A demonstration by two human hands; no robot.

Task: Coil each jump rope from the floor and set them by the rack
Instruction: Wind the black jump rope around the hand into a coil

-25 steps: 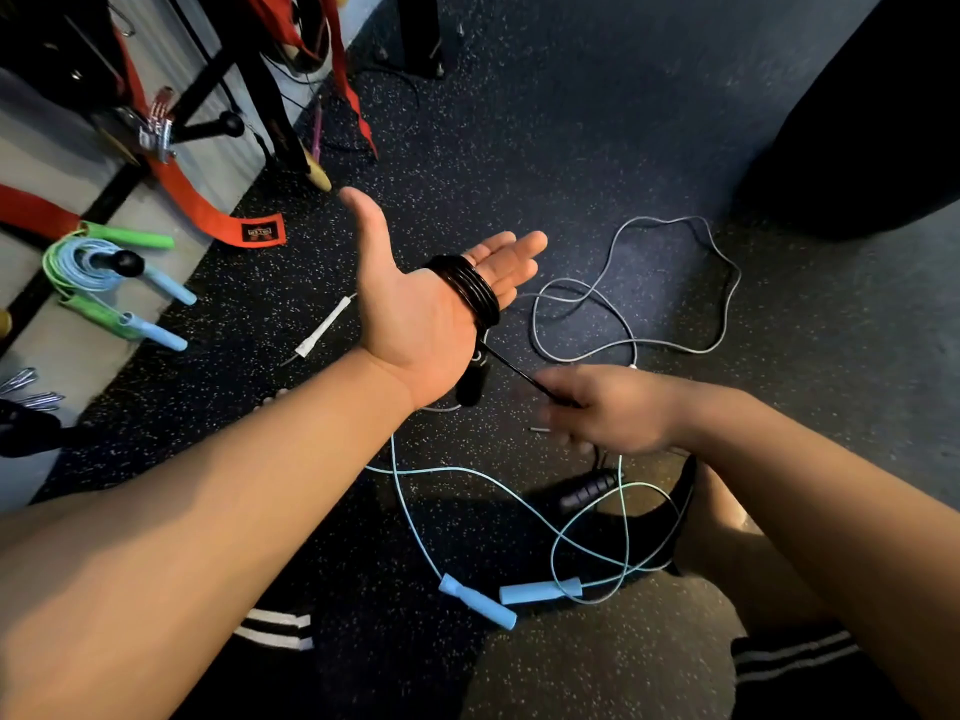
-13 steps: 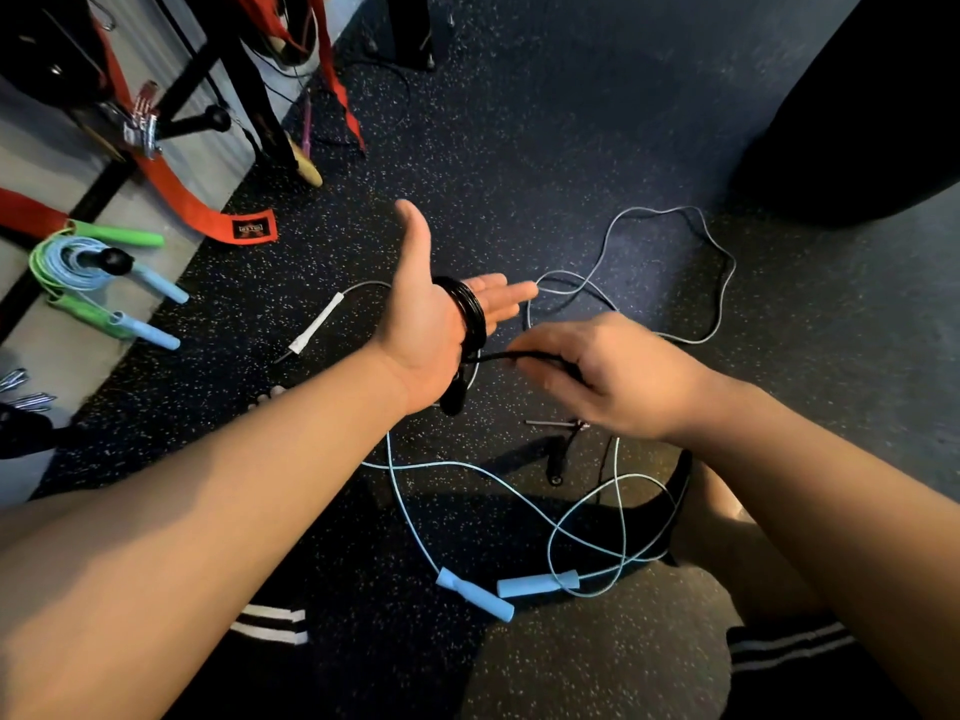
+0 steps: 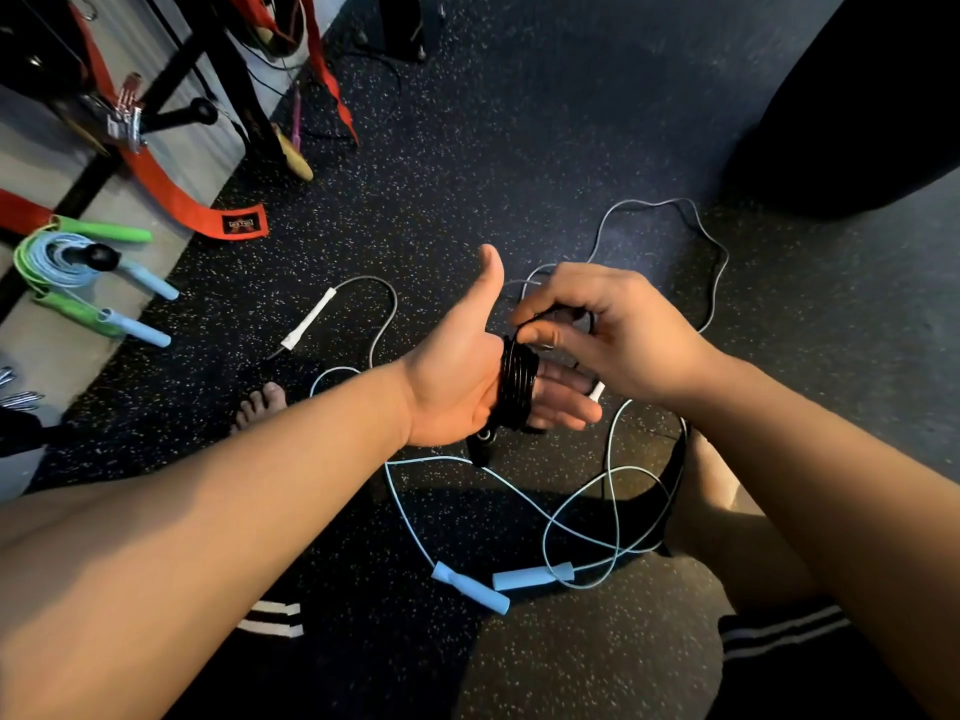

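- Now the black rope [image 3: 517, 384] wraps the flat, open left hand [image 3: 452, 387].
- The right hand [image 3: 613, 330] pinches its end.
- It looks thin and springy; squeeze it all together.

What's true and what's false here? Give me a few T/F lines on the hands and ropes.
1. The black rope is wound around the left hand. True.
2. The right hand is flat and holds nothing. False: it pinches the black rope's cord just above the left hand's fingers.
3. The light blue rope lies loose on the floor. True.
4. The white-handled grey rope is coiled up. False: it sprawls uncoiled across the floor.
5. A coiled green and blue bundle lies at far left by the rack. True.
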